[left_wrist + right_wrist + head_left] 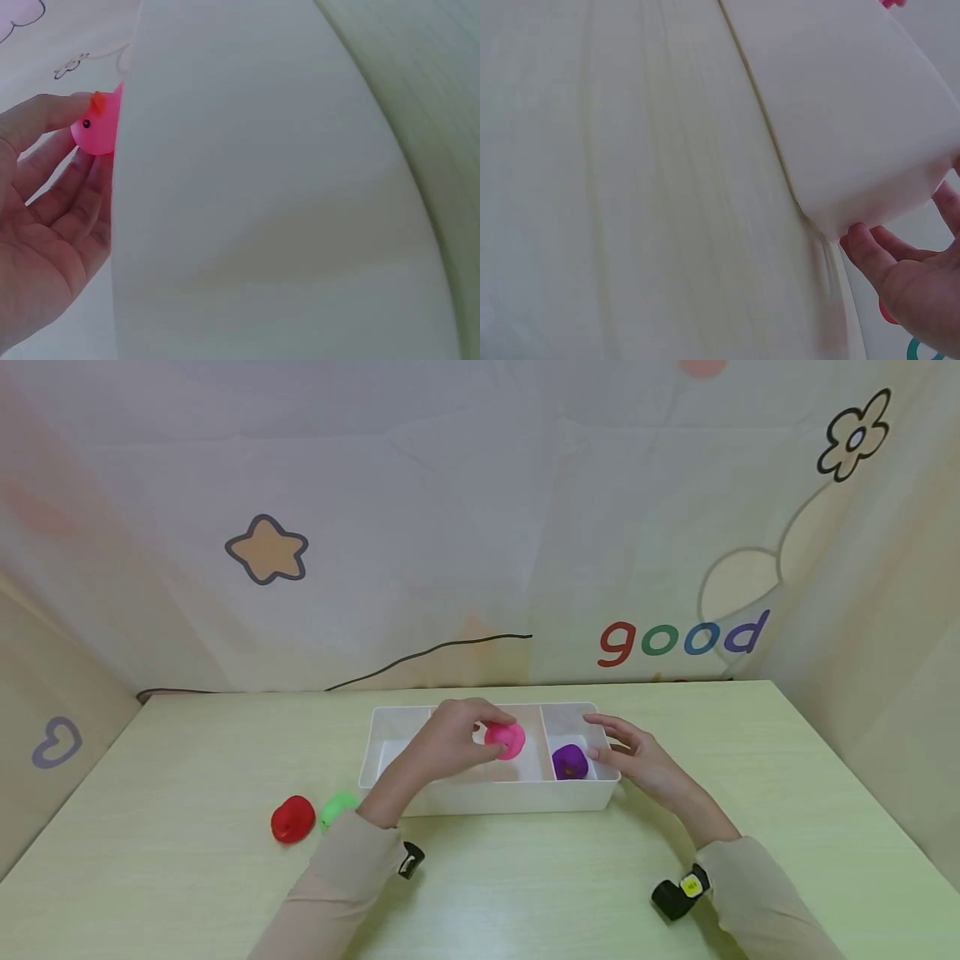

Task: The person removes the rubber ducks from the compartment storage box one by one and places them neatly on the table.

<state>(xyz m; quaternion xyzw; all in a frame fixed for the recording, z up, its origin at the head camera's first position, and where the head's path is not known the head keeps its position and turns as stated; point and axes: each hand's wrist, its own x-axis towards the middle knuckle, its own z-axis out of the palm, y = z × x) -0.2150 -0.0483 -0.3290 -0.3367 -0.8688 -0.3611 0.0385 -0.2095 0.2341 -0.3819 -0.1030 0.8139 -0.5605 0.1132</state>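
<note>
My left hand (447, 739) pinches a pink rubber duck (506, 740) between thumb and fingers, above the middle of a white divided box (502, 797). The left wrist view shows the duck's black eye and orange beak (97, 103), while the box wall hides part of its body. At the box's right end is my right hand (641, 764), its fingers spread loosely and fingertips right at the rim. A purple toy (570, 762) lies in the right compartment, beside the right thumb.
Left of the box, a red toy (292, 819) and a green toy (339, 808) lie on the pale table (187, 777), the green one partly behind the left forearm. A printed curtain (420, 527) stands behind the table.
</note>
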